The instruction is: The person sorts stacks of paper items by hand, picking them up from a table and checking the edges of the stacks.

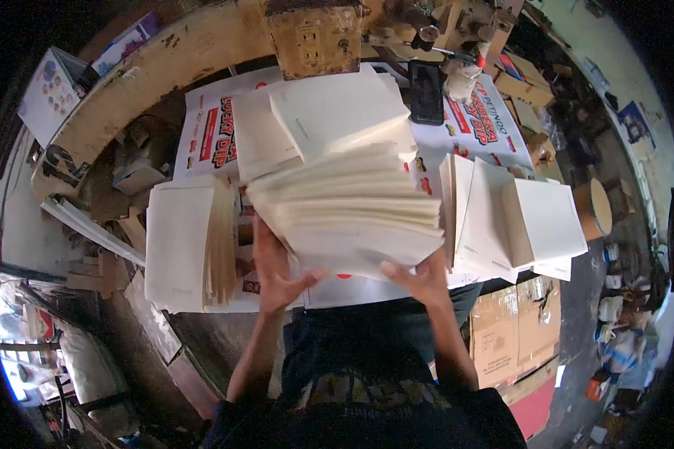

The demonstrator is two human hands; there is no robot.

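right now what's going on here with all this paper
A person holds a thick, fanned stack of pale paper in both hands, the left hand at its left side and the right hand at its near right corner. More pale stacks sit around it: beyond, left and right. A dark phone-like device lies farther back.

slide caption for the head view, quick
Left hand and right hand hold a fanned paper stack.

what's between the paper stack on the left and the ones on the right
In the head view, a fanned bundle of pale paper, gripped by the left hand and the right hand, fills most of the stretch between them.
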